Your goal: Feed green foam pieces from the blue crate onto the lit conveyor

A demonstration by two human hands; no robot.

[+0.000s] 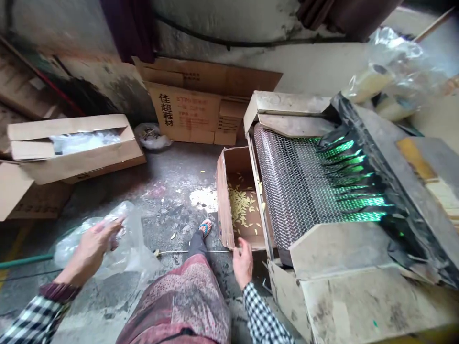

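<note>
My left hand (93,243) is closed on the edge of a clear plastic bag (126,248) that lies crumpled on the grey floor at lower left. My right hand (243,260) hangs low beside my knee, fingers loosely curled with nothing in them, just at the near corner of an open cardboard box (223,200). That box stands on the floor against the machine and holds several small pale yellow pieces (242,206). Above it runs the metal mesh conveyor belt (292,184) of a machine with green light glowing under dark flaps (353,179).
An open carton with plastic inside (77,143) lies at left, a flattened printed carton (195,107) leans on the back wall. Pale pieces are spilled on the floor (202,196). My sandalled foot (205,227) is beside the box. Plastic-wrapped rolls (376,79) sit upper right.
</note>
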